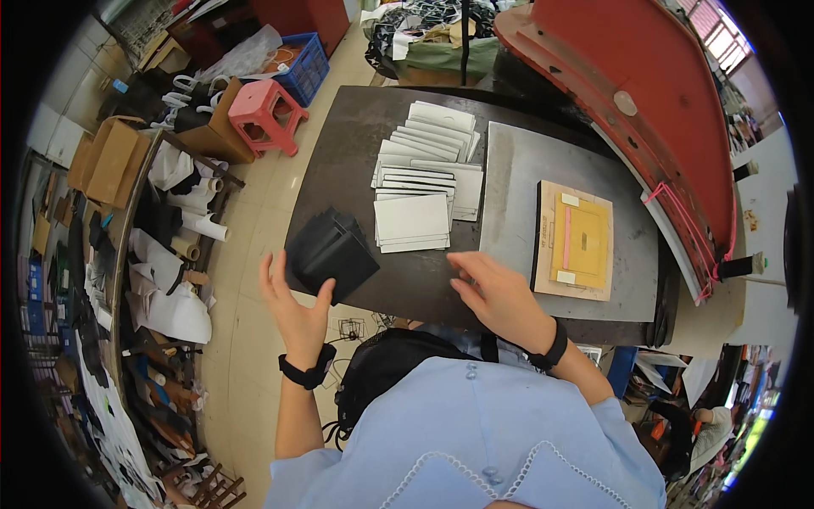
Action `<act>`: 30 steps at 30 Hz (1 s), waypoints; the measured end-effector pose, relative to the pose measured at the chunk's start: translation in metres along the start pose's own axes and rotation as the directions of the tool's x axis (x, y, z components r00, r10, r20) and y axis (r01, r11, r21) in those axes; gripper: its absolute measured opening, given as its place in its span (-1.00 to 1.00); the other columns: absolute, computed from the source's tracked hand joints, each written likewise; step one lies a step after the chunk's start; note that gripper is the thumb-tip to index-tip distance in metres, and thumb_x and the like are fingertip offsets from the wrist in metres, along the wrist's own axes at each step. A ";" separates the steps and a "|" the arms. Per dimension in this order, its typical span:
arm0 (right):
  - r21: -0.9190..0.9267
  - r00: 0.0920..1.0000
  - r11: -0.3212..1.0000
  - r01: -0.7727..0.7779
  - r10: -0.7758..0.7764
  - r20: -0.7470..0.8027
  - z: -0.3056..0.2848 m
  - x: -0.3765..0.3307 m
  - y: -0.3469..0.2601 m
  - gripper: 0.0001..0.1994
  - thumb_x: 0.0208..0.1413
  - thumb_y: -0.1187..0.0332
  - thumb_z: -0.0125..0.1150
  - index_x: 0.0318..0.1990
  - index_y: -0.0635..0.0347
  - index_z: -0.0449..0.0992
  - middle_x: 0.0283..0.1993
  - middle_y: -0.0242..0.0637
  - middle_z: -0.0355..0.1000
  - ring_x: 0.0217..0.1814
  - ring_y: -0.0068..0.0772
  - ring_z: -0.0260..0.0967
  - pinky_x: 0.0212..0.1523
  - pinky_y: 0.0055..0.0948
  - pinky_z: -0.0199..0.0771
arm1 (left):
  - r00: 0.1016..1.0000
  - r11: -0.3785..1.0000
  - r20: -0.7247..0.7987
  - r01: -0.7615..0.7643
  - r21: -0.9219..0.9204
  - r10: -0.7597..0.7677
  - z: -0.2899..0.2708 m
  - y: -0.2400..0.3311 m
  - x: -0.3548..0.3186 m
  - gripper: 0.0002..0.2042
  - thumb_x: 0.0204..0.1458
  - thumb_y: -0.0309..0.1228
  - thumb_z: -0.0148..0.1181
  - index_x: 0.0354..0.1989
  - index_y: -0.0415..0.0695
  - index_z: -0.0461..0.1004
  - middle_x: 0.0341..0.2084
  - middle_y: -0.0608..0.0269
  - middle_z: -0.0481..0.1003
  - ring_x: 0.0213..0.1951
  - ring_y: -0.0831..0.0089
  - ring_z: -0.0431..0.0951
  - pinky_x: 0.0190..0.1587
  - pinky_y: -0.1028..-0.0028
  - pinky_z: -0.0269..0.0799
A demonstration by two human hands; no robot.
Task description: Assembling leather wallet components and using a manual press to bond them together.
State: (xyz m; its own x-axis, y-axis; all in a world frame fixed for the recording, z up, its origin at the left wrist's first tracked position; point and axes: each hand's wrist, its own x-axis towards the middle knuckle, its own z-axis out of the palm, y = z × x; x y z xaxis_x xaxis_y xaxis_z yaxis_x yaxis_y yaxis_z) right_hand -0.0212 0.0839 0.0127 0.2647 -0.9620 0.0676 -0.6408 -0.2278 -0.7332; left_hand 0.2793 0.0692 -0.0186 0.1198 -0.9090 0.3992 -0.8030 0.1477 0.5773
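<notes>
My left hand (298, 318) is at the near left corner of a stack of black rectangular pieces (335, 254). Its fingers are spread, and the thumb overlaps the stack's near edge; whether it touches cannot be told. To the right, my right hand (502, 301) hovers by the table's near edge, fingers slightly bent and apart, nothing seen in them. Ahead of it lie several white, dark-edged rectangular pieces (411, 219) in overlapping rows. A wooden die board (577, 242) with a yellow inner panel and a pink strip rests on a grey metal plate (513, 170).
A dark table (339, 144) carries all this. A large red machine arm (627, 93) overhangs the right side, pink cord hanging from it. On the left stand a pink stool (264, 114), a blue crate (301, 68) and a rack with white rolls (206, 225).
</notes>
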 end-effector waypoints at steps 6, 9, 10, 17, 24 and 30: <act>-0.428 0.966 0.900 0.086 -0.180 -0.184 0.025 0.044 -0.006 -0.50 0.04 0.43 0.29 0.16 0.34 0.35 0.18 -0.09 0.32 0.23 -0.08 0.28 0.14 -0.29 0.36 | 0.903 0.899 0.305 -0.376 0.222 0.302 0.017 -0.021 0.016 -0.30 0.04 -0.14 0.36 0.35 -0.06 0.27 0.40 -0.13 0.07 0.39 -0.10 0.07 0.37 -0.02 -0.03; -0.497 0.949 0.866 0.049 -0.195 -0.247 0.035 0.060 0.000 -0.46 -0.04 0.42 0.35 0.13 0.34 0.35 0.16 -0.07 0.32 0.25 -0.04 0.25 0.16 -0.24 0.32 | 0.911 0.938 0.333 -0.309 0.157 0.244 0.023 -0.034 0.022 -0.31 0.06 -0.13 0.33 0.35 -0.08 0.26 0.40 -0.11 0.07 0.40 -0.09 0.07 0.37 -0.03 -0.03; -0.513 0.946 0.858 0.034 -0.193 -0.259 0.038 0.064 0.003 -0.45 -0.07 0.42 0.36 0.12 0.34 0.36 0.15 -0.07 0.32 0.25 -0.04 0.25 0.16 -0.23 0.31 | 0.915 0.940 0.328 -0.301 0.159 0.237 0.023 -0.032 0.026 -0.31 0.05 -0.18 0.35 0.35 -0.10 0.26 0.40 -0.14 0.06 0.40 -0.09 0.08 0.37 -0.03 -0.03; -0.527 0.938 0.848 0.054 -0.225 -0.265 0.039 0.072 0.005 -0.56 -0.19 0.47 0.35 -0.07 0.30 0.41 0.05 -0.08 0.34 0.17 -0.08 0.29 0.07 -0.24 0.34 | 0.921 0.946 0.237 -0.323 0.016 0.310 0.016 -0.001 0.025 -0.39 -0.02 -0.40 0.38 0.25 -0.16 0.35 0.39 -0.14 0.09 0.38 -0.10 0.11 0.35 0.02 0.04; -0.358 0.987 0.933 0.037 -0.091 -0.136 0.019 0.070 0.011 -0.79 -0.03 0.44 0.30 -0.32 0.21 0.35 -0.28 -0.16 0.39 -0.17 -0.06 0.41 -0.25 -0.17 0.42 | 0.858 0.903 0.286 -0.380 -0.201 0.425 0.025 0.041 0.033 -0.55 0.00 -0.46 0.35 0.11 -0.22 0.46 0.26 0.00 0.32 0.31 0.00 0.26 0.32 0.17 0.18; 0.064 0.998 0.998 -0.020 0.016 0.058 -0.026 0.028 -0.016 -0.76 0.17 0.35 0.26 -0.07 0.23 0.43 -0.11 -0.16 0.51 -0.14 -0.13 0.49 -0.20 -0.30 0.47 | 0.752 0.874 0.448 -0.442 -0.199 0.483 0.026 0.086 0.045 -0.69 0.03 -0.38 0.33 -0.04 -0.15 0.53 -0.12 0.05 0.54 -0.07 0.19 0.54 -0.01 0.29 0.42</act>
State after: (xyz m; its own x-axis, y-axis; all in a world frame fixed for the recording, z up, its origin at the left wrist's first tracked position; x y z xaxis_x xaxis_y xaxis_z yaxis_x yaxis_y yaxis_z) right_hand -0.0225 0.0563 0.0441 0.2955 -0.9552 0.0162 -0.5986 -0.1984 -0.7761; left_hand 0.2003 0.0306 0.0310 -0.5591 -0.7873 0.2599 -0.6389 0.6089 0.4702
